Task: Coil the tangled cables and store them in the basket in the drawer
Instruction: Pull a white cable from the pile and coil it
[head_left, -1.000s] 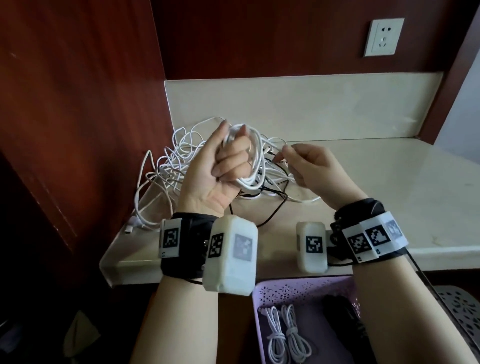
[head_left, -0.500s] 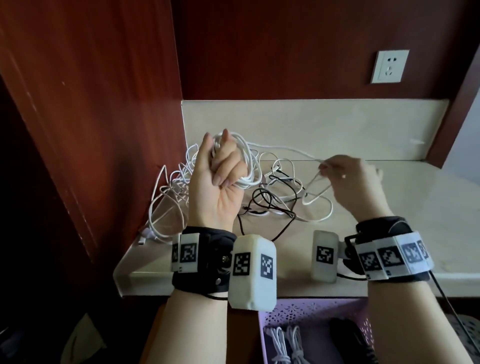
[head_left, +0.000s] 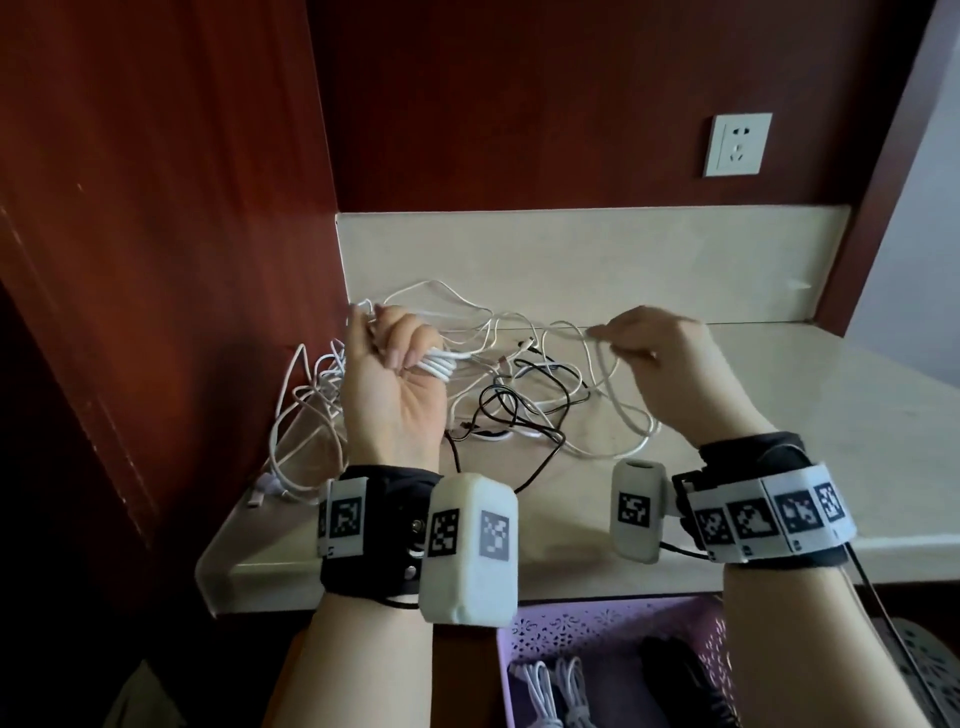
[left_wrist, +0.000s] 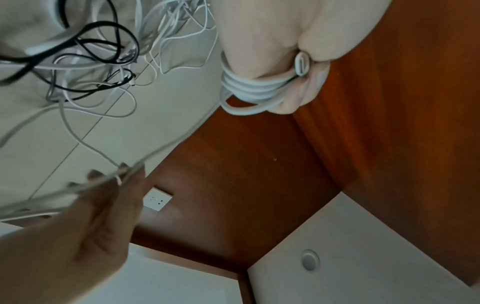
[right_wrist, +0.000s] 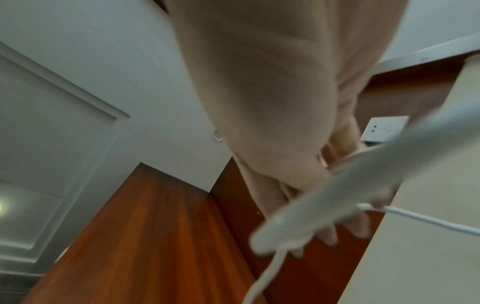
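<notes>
Your right hand (head_left: 657, 364) has swung out to the right since a moment ago, pulling more white cable (head_left: 613, 364) free, so another loop is ready. Its fingers pinch that thin, smooth cord. Your left hand (head_left: 389, 379) curls tight round the round white coil (head_left: 439, 364). The messy cables (head_left: 493, 410) lie at the back left corner of the smooth stone counter (head_left: 779, 441). The lacy purple basket (head_left: 597, 629) waits below.
</notes>
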